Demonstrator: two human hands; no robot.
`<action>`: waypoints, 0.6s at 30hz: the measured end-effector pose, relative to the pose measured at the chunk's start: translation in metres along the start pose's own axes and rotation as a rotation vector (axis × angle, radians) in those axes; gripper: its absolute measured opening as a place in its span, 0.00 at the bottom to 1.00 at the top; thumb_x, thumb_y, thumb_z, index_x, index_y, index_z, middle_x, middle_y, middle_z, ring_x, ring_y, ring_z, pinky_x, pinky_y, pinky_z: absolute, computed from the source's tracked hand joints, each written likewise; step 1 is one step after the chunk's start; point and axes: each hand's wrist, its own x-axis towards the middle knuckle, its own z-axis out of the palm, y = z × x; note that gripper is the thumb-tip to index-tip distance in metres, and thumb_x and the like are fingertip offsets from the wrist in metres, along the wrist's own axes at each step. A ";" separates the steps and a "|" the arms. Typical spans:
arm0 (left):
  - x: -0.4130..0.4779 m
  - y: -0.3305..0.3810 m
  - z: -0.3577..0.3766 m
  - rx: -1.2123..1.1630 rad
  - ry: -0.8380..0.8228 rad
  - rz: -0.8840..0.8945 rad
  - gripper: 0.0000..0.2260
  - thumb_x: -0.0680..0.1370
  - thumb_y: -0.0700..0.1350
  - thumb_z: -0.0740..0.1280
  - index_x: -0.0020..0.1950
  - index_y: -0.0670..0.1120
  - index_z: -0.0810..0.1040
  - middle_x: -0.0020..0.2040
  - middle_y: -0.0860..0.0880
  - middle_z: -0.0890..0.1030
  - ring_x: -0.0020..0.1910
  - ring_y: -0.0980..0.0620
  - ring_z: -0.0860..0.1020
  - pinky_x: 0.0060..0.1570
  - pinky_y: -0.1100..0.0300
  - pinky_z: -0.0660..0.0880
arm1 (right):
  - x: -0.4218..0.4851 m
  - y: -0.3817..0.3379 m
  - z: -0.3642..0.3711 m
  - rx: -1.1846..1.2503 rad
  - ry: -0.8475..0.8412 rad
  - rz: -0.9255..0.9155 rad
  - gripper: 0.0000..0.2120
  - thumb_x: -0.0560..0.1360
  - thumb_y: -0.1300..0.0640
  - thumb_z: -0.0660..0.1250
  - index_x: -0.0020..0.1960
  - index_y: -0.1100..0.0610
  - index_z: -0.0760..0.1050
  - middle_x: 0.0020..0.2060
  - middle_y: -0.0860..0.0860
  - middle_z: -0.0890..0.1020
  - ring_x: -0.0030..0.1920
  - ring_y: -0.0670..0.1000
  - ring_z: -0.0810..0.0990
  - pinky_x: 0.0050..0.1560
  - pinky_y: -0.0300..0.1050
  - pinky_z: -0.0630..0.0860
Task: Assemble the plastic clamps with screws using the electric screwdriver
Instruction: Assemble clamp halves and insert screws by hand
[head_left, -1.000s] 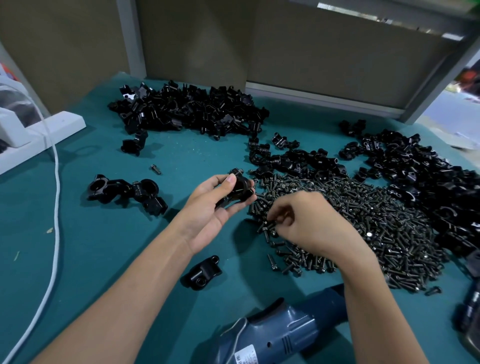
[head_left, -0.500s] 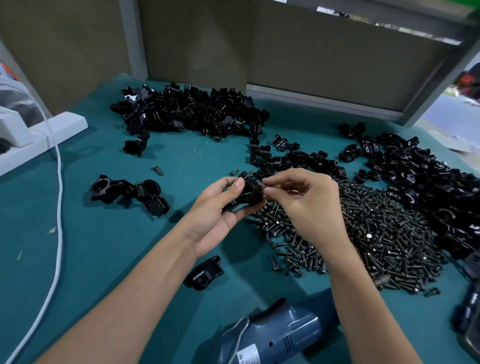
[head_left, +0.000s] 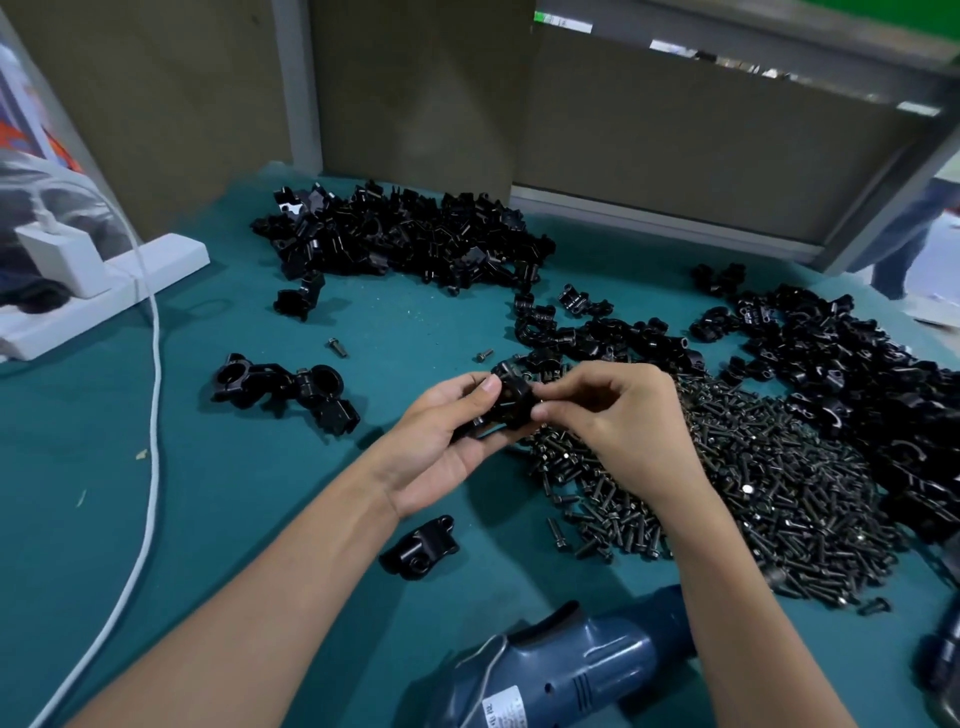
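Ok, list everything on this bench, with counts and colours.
clamp: one, black, between both hands
screw pile: one, dark, beneath right hand
loose screws: two, dark, beyond left hand
far clamp-part pile: one, black, back centre
right clamp-part pile: one, black, right side
joined clamps: few, black, left of hands
clamp part: one, black, beside left forearm
electric screwdriver: one, blue, near edge
power strip: one, white, far left
cable: one, white, left
left hand: one, grips clamp
right hand: one, pinches clamp's side
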 end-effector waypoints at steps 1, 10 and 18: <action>-0.001 0.001 0.000 0.003 -0.004 -0.002 0.18 0.78 0.42 0.62 0.63 0.30 0.72 0.58 0.35 0.81 0.55 0.44 0.82 0.54 0.56 0.80 | -0.001 -0.003 -0.001 -0.016 -0.013 -0.004 0.07 0.67 0.59 0.78 0.45 0.54 0.85 0.37 0.43 0.84 0.37 0.39 0.80 0.40 0.31 0.73; 0.000 0.002 0.000 -0.138 -0.021 0.001 0.18 0.77 0.40 0.63 0.65 0.33 0.68 0.60 0.33 0.80 0.59 0.40 0.81 0.55 0.50 0.80 | -0.091 -0.018 -0.034 -0.392 -0.240 -0.274 0.22 0.73 0.29 0.59 0.52 0.43 0.80 0.36 0.41 0.79 0.35 0.42 0.78 0.32 0.39 0.78; 0.001 0.001 -0.003 -0.069 -0.061 0.061 0.16 0.73 0.36 0.68 0.60 0.36 0.74 0.52 0.40 0.84 0.50 0.45 0.83 0.51 0.56 0.81 | -0.121 0.011 -0.020 -0.855 -0.353 -0.616 0.26 0.75 0.32 0.57 0.65 0.46 0.70 0.39 0.46 0.77 0.36 0.46 0.77 0.36 0.36 0.75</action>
